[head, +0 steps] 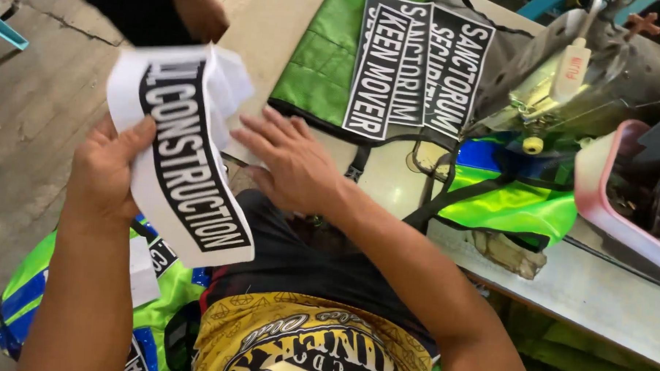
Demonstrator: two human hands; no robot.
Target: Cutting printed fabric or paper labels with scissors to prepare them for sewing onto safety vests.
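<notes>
My left hand [107, 172] grips a stack of white paper strips with a black printed band [181, 155], held up over my lap, thumb on top. My right hand [290, 162] lies flat, fingers spread, beside the strips and near the table's edge, holding nothing. On the table lies a green quilted fabric piece [316, 57] with three black-and-white printed labels [415, 64] laid on it.
A sewing machine [590, 70] stands at the right on the wooden table [589, 290], with neon green and blue fabric [512, 203] under it and a pink tray [600, 195]. More neon garments [26, 292] lie at my left. Another person's arm [197, 9] shows at the top.
</notes>
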